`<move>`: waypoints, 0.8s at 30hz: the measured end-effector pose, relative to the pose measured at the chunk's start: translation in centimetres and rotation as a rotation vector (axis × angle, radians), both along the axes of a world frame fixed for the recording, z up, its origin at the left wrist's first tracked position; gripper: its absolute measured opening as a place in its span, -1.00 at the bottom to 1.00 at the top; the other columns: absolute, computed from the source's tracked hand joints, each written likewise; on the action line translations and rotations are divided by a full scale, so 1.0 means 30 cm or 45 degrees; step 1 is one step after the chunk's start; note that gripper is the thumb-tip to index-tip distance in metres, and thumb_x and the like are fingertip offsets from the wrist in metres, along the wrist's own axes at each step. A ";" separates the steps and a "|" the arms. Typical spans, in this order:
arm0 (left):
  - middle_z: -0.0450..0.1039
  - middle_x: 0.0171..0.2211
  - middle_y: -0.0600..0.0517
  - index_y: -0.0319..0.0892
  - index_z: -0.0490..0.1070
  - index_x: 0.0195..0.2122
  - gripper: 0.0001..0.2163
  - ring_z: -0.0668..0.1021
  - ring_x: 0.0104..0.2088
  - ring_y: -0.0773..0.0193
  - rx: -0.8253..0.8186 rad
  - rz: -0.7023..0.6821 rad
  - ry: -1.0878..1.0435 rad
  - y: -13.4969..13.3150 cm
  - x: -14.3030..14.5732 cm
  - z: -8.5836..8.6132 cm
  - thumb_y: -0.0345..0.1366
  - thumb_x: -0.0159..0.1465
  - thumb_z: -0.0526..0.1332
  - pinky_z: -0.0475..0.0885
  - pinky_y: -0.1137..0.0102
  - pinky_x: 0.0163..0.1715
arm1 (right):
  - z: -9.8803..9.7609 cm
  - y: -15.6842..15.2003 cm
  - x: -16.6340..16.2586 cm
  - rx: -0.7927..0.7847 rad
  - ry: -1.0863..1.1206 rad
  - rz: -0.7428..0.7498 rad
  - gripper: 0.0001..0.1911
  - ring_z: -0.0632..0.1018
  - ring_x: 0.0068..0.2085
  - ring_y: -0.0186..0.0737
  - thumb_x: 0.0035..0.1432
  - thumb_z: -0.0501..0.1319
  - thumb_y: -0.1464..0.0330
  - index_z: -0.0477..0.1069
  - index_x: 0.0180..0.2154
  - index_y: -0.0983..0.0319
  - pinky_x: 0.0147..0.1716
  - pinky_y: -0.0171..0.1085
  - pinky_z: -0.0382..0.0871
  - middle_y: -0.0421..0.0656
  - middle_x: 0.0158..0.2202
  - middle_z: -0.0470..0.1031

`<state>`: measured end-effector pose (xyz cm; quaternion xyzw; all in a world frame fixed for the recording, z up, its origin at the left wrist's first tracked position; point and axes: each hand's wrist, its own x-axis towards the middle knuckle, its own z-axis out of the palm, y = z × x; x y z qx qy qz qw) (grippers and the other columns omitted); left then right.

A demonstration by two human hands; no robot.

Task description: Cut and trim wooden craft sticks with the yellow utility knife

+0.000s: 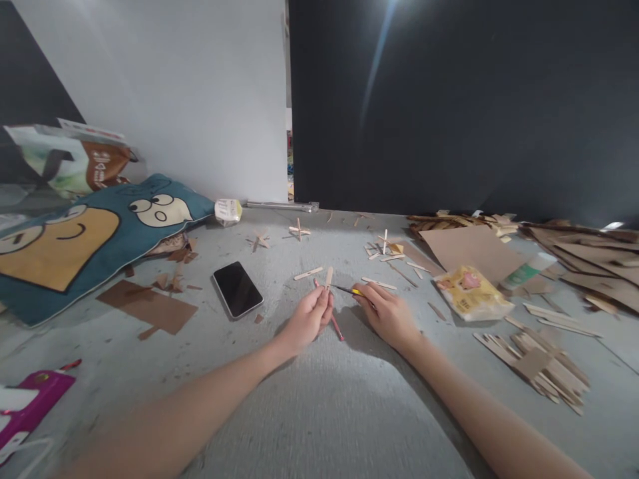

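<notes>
My left hand (pixel 308 319) is closed around the lower end of a wooden craft stick (pixel 329 275), which points up and away from me. In my right hand (pixel 389 313) is a craft knife (pixel 356 291) with a yellow and black handle. Its thin dark blade points left, with the tip close to or touching the stick; I cannot tell which. A red pencil (pixel 338 328) lies on the table beneath my left hand, partly hidden by it. Beyond my hands lie a loose craft stick (pixel 308 273) on the left and another stick (pixel 379 283) on the right.
Small crossed-stick pieces (pixel 299 230) stand farther back. On the left are a phone (pixel 237 289), cardboard (pixel 144 306), a blue cushion (pixel 114 233) and a magenta glue gun (pixel 37 406). To the right: a yellow packet (pixel 472 293), a glue stick (pixel 529 269) and bundled sticks (pixel 539 362).
</notes>
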<state>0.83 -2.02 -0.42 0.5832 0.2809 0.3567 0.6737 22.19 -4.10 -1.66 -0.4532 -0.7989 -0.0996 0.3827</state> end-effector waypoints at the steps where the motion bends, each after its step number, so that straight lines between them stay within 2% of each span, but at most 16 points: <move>1: -0.04 -0.63 0.31 -0.07 0.13 -0.31 -0.52 -0.05 -0.68 0.47 0.001 -0.001 -0.002 0.000 0.000 0.000 0.27 0.35 0.11 -0.07 0.52 -0.72 | 0.001 0.000 -0.001 0.003 0.001 0.010 -0.73 0.58 -0.37 -0.16 0.54 -0.01 0.29 0.46 -0.09 0.16 -0.36 -0.28 0.42 -0.12 -0.35 0.52; 7: -0.04 -0.61 0.31 -0.08 0.12 -0.31 -0.51 -0.06 -0.67 0.47 -0.017 0.005 -0.007 0.000 0.002 0.001 0.27 0.35 0.12 -0.09 0.51 -0.72 | 0.004 -0.001 0.000 -0.009 -0.012 0.016 -0.74 0.59 -0.37 -0.15 0.53 0.01 0.30 0.47 -0.08 0.15 -0.37 -0.27 0.44 -0.12 -0.36 0.53; 12: -0.03 -0.61 0.31 -0.07 0.10 -0.32 -0.51 -0.07 -0.68 0.47 -0.015 -0.005 -0.013 0.004 0.002 -0.008 0.28 0.34 0.13 -0.09 0.51 -0.72 | -0.001 -0.001 0.003 -0.012 -0.042 0.018 -0.72 0.63 -0.32 -0.14 0.53 0.01 0.30 0.48 0.00 0.15 -0.33 -0.26 0.48 -0.08 -0.28 0.60; 16: -0.01 -0.62 0.30 -0.07 0.11 -0.33 -0.50 -0.05 -0.69 0.47 0.026 -0.035 0.015 0.008 0.000 -0.015 0.30 0.35 0.09 -0.07 0.50 -0.73 | -0.006 -0.003 0.002 0.049 -0.082 0.003 -0.70 0.60 -0.39 -0.18 0.54 -0.01 0.31 0.46 0.08 0.18 -0.39 -0.27 0.43 -0.10 -0.33 0.58; 24: -0.02 -0.64 0.30 -0.06 0.11 -0.35 -0.50 -0.04 -0.70 0.45 0.050 -0.068 0.079 0.010 -0.005 -0.008 0.30 0.36 0.06 -0.06 0.48 -0.72 | -0.007 0.003 0.016 0.005 -0.064 0.075 -0.73 0.58 -0.38 -0.17 0.51 0.05 0.36 0.47 0.08 0.15 -0.36 -0.26 0.44 -0.10 -0.31 0.57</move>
